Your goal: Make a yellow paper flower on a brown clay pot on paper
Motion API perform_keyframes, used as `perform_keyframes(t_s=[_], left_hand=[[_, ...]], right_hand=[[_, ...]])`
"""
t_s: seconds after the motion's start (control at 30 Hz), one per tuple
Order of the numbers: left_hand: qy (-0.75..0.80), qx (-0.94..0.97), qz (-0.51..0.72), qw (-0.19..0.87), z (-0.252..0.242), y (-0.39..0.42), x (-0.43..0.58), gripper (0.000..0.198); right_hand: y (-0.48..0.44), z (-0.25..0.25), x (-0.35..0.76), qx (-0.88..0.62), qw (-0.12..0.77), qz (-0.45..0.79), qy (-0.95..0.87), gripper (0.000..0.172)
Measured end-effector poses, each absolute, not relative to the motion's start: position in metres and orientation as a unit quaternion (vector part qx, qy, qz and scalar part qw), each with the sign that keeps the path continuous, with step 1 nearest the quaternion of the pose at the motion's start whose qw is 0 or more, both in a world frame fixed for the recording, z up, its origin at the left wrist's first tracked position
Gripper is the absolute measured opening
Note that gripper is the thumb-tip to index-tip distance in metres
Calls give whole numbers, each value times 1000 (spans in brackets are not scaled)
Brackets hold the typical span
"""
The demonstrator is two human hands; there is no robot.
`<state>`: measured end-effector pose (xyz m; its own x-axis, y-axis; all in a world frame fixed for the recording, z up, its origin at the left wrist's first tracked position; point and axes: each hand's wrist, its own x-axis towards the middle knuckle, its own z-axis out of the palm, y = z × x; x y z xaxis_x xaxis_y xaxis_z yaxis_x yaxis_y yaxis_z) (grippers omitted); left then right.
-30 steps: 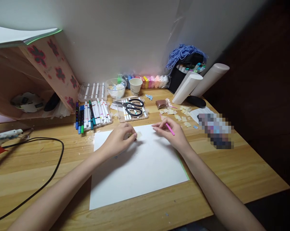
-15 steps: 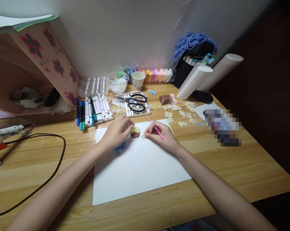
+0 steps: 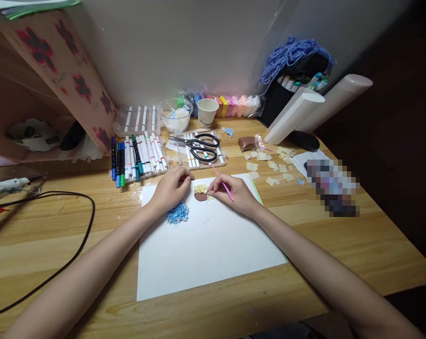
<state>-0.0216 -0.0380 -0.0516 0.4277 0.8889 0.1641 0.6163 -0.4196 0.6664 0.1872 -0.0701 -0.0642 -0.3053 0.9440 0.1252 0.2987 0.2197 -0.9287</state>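
On a white sheet of paper lies a brown oval of clay topped with ruffled pale-yellow paper bits. Just right of it, my right hand pinches a thin pink stick; a small yellow paper square shows under its fingertips. My left hand rests on the sheet's upper left, fingers curled in, thumb against the forefinger, apart from the oval. I see nothing in its fingers. A fringed blue paper cluster sits below its wrist.
Yellow paper squares are scattered right of the sheet. Black-handled scissors lie on a marker case behind it, beside more markers. A paper cup and clear bowl stand behind. At left is a glue gun with its cord.
My left hand has drawn back left from the yellow bits, uncovering more of the blue cluster. My right hand has brought the stick's tip closer to the oval. The view has shifted slightly.
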Motion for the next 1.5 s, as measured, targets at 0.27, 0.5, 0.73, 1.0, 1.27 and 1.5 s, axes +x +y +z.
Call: perform_keyframes(t_s=[0.27, 0.5, 0.73, 1.0, 1.27, 1.5], left_hand=[[472, 798, 259, 271, -53, -37, -23, 17], [475, 796, 256, 272, -54, -36, -23, 17], [479, 796, 256, 268, -55, -35, -23, 16], [482, 796, 257, 261, -55, -35, -23, 17], [485, 794, 254, 263, -54, -36, -22, 18], [483, 795, 255, 264, -54, -35, -22, 18]], right_hand=[[-88, -57, 209, -460, 485, 459, -586, 36], [-96, -65, 211, -464, 427, 513, -582, 37], [-92, -61, 205, -456, 373, 530, -609, 34], [-92, -58, 203, -459, 365, 521, -619, 32], [-93, -58, 203, -456, 357, 517, -631, 29], [-85, -47, 200, -476, 340, 498, -640, 20]])
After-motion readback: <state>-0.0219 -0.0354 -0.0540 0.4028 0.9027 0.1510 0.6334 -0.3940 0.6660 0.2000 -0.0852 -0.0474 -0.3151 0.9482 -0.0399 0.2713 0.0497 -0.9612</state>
